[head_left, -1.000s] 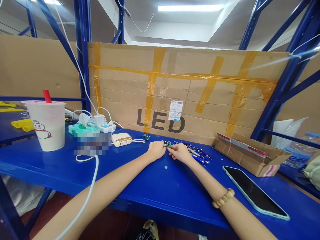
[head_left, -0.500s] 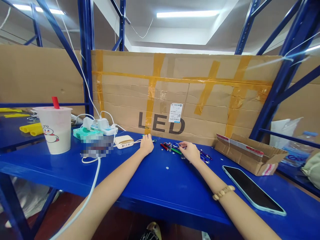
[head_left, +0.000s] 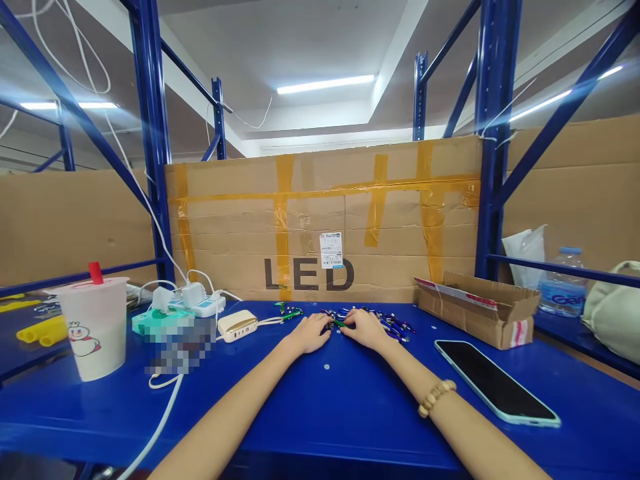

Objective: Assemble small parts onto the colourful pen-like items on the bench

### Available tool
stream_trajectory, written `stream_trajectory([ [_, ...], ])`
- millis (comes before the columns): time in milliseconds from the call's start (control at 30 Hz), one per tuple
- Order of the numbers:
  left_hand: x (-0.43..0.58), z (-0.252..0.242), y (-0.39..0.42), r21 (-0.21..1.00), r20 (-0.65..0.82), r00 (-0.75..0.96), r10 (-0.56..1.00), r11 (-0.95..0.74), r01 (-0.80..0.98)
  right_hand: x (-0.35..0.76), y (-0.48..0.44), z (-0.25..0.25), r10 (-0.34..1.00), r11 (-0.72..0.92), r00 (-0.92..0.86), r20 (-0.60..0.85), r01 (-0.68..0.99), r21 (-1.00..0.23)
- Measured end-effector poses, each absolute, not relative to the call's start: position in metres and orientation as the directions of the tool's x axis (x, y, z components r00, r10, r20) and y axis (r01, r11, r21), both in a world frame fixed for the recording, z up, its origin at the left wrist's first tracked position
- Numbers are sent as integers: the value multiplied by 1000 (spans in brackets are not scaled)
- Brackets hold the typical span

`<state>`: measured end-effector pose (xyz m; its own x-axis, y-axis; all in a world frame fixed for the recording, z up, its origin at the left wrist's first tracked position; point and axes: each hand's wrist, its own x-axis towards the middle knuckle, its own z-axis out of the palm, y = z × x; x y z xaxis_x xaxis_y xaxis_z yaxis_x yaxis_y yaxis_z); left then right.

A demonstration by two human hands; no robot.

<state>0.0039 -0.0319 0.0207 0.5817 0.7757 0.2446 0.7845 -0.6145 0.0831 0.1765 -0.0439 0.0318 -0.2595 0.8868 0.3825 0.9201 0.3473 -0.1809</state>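
Note:
Small pens or pen-like pieces in blue, purple, red and green (head_left: 395,324) lie in a heap on the blue table (head_left: 320,407). My left hand (head_left: 313,333) is at the heap's left edge, its fingers bent over dark pieces; what it holds, if anything, is hidden. Just right of it, my right hand (head_left: 365,327) pinches a green piece (head_left: 339,323) between thumb and fingers. A few green pieces (head_left: 291,313) lie apart, behind my left hand near the cardboard.
A cup with a red straw (head_left: 95,330), a power strip (head_left: 200,305) and a white power bank (head_left: 238,326) are on the left. On the right are a phone (head_left: 495,380) and an open cardboard box (head_left: 475,310). A cardboard wall (head_left: 225,233) stands behind.
My left hand has moved right, from the green pieces near the cardboard to the heap. My right hand has shifted slightly left and is now at a green piece. The view has tilted up.

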Motion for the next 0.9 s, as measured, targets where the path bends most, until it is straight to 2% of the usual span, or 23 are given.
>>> stream_trajectory([
  [133,1,23,-32,79,241,577,781,-608,790,175,-46,36,902,234,-151,404,958,-164],
  [400,2,24,-32,78,230,569,789,-598,798,184,-41,32,904,134,-1,428,950,-281],
  [567,1,25,-33,60,233,579,781,-606,793,181,-46,36,894,190,-2,448,907,-375],
  [900,3,24,-31,41,220,571,791,-593,804,180,-46,37,868,215,22,496,883,-417],
])
